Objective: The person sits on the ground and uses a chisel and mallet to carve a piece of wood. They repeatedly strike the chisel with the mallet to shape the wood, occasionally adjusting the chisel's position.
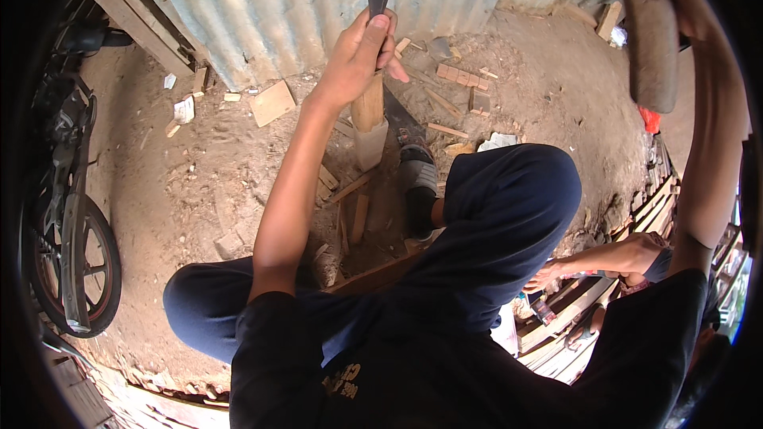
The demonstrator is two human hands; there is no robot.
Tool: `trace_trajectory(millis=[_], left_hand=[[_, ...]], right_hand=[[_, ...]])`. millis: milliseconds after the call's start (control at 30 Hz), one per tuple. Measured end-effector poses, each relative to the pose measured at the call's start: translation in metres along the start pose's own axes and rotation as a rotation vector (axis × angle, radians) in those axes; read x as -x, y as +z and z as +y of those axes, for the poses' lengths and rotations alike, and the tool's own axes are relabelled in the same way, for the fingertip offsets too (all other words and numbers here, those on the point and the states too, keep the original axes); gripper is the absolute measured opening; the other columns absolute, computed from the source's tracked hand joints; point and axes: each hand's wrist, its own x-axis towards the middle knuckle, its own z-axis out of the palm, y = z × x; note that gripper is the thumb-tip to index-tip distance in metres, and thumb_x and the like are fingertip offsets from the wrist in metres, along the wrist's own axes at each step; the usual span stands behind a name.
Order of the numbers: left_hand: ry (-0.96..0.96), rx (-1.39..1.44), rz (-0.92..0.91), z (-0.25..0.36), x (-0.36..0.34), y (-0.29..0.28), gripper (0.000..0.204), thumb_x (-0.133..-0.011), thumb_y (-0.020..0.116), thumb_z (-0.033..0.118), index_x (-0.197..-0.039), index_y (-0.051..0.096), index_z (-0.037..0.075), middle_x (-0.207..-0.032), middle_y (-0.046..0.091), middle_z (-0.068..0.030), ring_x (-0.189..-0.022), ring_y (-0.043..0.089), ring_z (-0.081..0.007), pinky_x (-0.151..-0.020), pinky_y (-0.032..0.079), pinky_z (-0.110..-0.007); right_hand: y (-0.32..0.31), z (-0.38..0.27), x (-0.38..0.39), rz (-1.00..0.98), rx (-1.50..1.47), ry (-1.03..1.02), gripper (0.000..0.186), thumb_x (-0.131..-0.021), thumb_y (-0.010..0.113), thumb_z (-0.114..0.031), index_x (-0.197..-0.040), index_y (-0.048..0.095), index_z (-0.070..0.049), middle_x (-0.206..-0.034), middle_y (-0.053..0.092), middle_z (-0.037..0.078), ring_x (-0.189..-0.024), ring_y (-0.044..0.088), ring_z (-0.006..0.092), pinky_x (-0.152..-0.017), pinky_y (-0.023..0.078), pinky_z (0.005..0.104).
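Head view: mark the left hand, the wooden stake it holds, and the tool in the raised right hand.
left hand [359, 59], head view, on the back of the hand.
wooden stake [368, 107], head view, on the pale shaft below the grip.
tool [652, 40], head view, mid-length of the dark, club-like body.

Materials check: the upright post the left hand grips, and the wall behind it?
Post: looks like bare, unfinished wood, pale tan and round, with a whiter cut lower end. Left hand wraps it. Wall: apparently corrugated sheet metal, dull grey-blue ribs with worn, streaky patches; whether it is coated cannot be told.
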Motion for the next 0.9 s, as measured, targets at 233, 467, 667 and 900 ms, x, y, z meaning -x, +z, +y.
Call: trace_trajectory(millis=[233,467,667,900], left_hand=[[0.04,-0.062,0.015,0.001,0.005,-0.006,0.05,-0.108,0.024,0.05,-0.094,0.045,0.007,-0.06,0.04,-0.0004,-0.066,0.07,-0.0213,-0.065,0.048,-0.027],[-0.001,-0.093,0.002,-0.004,0.004,-0.011,0.056,-0.106,0.022,0.058,-0.098,0.045,0.007,-0.064,0.046,-0.0024,-0.072,0.07,-0.0216,-0.069,0.046,-0.028],[-0.063,0.038,0.018,-0.004,0.004,0.0,0.055,-0.106,0.026,0.057,-0.099,0.045,0.006,-0.072,0.054,-0.0073,-0.069,0.067,-0.0206,-0.066,0.048,-0.03],[-0.05,0.071,0.001,-0.012,0.009,-0.006,0.05,-0.106,0.03,0.053,-0.097,0.045,0.006,-0.075,0.059,-0.0089,-0.064,0.063,-0.0196,-0.064,0.051,-0.031]], right_hand=[[0.005,0.01,0.009,-0.34,0.125,0.209,0.031,-0.104,0.052,-0.031,-0.093,0.056,-0.002,-0.06,0.052,0.0,-0.043,0.051,0.0065,-0.038,0.046,0.0208],[0.006,0.0,0.005,0.038,-0.015,-0.095,0.033,-0.104,0.051,-0.032,-0.093,0.056,-0.001,-0.061,0.051,0.0,-0.044,0.051,0.0063,-0.039,0.046,0.0217],[0.011,0.011,-0.005,-0.524,0.379,0.174,0.037,-0.104,0.051,-0.038,-0.088,0.057,-0.006,-0.063,0.053,0.001,-0.053,0.056,0.011,-0.051,0.047,0.0269],[-0.005,-0.002,-0.001,-0.305,0.064,0.228,0.032,-0.102,0.055,-0.034,-0.091,0.058,-0.005,-0.063,0.055,0.002,-0.05,0.056,0.0114,-0.048,0.046,0.0264]])
